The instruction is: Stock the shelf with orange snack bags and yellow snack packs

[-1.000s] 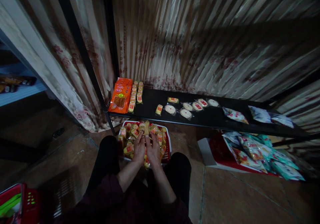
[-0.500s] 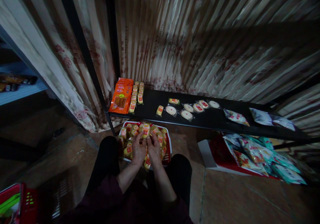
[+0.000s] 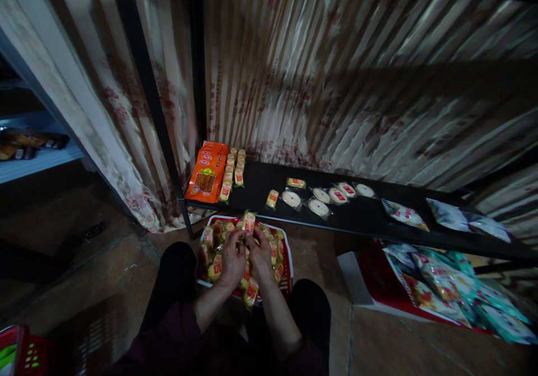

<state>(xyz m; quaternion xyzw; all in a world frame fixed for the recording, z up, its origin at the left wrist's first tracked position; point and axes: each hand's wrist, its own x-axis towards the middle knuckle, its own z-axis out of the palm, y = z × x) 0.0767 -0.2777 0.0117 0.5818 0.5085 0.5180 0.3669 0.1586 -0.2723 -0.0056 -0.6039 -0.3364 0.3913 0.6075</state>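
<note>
Both hands are together over a red basket with a white rim [image 3: 290, 253], which is full of small yellow wrapped snacks [image 3: 215, 268]. My left hand [image 3: 233, 257] and my right hand [image 3: 259, 254] have their fingers closed on the lower end of one yellow wrapped snack [image 3: 249, 222]. It points away from me, near the basket's far rim. Beyond the basket is a black shelf [image 3: 256, 188]. At its left end lie orange packets [image 3: 207, 174], with two rows of yellow snacks [image 3: 227, 181] beside them.
Round white wrapped snacks [image 3: 291, 199] and pale bags [image 3: 406, 214] lie further right on the shelf. A box of colourful bags [image 3: 445, 286] stands under it. A dark shelf post [image 3: 155, 96] rises at left. A red basket [image 3: 33, 351] is at lower left.
The view has shifted, so the shelf appears lower and slightly further right. The held snack stands out further beyond the fingertips, towards the shelf.
</note>
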